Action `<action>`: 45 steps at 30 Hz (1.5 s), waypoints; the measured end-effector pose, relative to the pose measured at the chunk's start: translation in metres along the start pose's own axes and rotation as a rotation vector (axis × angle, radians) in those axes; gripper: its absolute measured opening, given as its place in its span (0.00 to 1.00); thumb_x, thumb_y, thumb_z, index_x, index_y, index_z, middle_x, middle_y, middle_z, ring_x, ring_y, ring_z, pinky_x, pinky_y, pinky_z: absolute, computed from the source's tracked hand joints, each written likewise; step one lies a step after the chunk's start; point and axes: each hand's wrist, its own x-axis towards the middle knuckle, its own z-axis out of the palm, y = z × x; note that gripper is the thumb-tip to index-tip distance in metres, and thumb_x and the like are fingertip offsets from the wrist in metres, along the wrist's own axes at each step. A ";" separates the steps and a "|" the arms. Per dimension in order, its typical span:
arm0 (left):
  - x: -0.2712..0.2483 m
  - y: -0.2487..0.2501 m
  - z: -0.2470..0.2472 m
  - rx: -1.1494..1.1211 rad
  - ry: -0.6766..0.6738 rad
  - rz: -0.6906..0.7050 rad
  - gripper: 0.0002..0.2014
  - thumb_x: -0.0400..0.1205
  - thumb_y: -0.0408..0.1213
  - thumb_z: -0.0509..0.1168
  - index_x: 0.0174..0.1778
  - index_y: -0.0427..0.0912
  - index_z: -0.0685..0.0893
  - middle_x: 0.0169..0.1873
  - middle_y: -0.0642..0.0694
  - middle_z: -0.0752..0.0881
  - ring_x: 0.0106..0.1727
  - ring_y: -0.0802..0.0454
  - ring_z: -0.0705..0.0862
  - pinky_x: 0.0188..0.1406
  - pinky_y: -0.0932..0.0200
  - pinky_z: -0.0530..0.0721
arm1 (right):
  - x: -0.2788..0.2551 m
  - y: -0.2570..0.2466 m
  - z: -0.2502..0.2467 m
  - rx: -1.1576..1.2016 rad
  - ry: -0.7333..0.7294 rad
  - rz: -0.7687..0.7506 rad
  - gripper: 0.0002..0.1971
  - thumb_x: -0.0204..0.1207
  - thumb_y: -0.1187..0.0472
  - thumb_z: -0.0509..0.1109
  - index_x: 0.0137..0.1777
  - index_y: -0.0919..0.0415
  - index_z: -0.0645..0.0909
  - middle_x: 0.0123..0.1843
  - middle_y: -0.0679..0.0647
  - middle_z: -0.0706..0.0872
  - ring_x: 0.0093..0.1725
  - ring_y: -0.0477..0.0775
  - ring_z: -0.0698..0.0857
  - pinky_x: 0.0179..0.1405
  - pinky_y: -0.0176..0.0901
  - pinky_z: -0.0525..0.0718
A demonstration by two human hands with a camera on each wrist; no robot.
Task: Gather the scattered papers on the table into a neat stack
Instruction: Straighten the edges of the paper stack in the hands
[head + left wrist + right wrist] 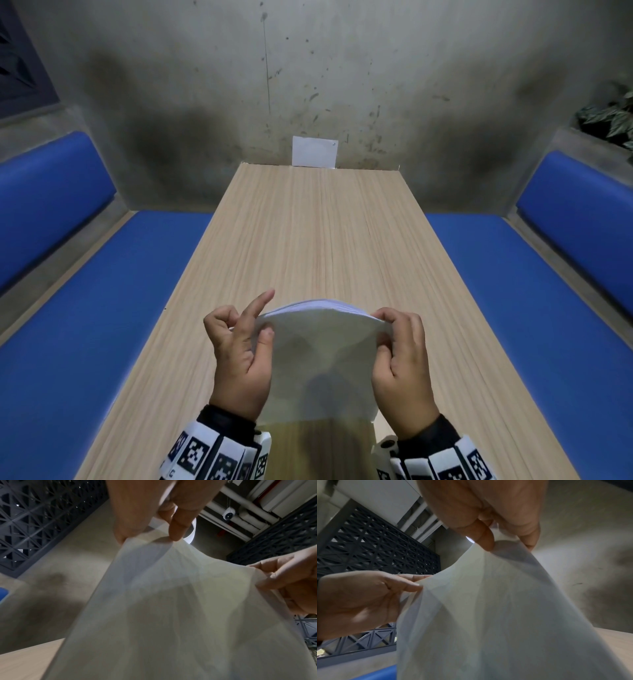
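You hold the stack of papers (322, 356) upright above the near end of the worktop (308, 233), its top edge bowed into an arch between your hands. Your left hand (239, 356) pinches the left top corner between thumb and fingers (178, 527), forefinger raised free. Your right hand (402, 363) pinches the right top corner, fingers (483, 539) curled over the edge. A single white sheet (315, 151) leans against the far wall, with blue benches (68, 308) on either side.

No legible text, numbers or brands.
Wrist bands (219, 459) are showing only black-and-white square marker patterns; a partial character at the left band's edge is too cut off to read. White card (315, 151) on the wall is showing one tiny unreadable mark.
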 end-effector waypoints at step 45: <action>-0.034 -0.060 0.015 -0.217 -0.237 -0.506 0.27 0.63 0.51 0.64 0.58 0.49 0.69 0.47 0.57 0.78 0.51 0.56 0.80 0.51 0.57 0.79 | -0.020 0.082 0.015 0.351 -0.162 0.445 0.27 0.73 0.80 0.59 0.61 0.48 0.73 0.62 0.62 0.78 0.59 0.47 0.80 0.51 0.33 0.81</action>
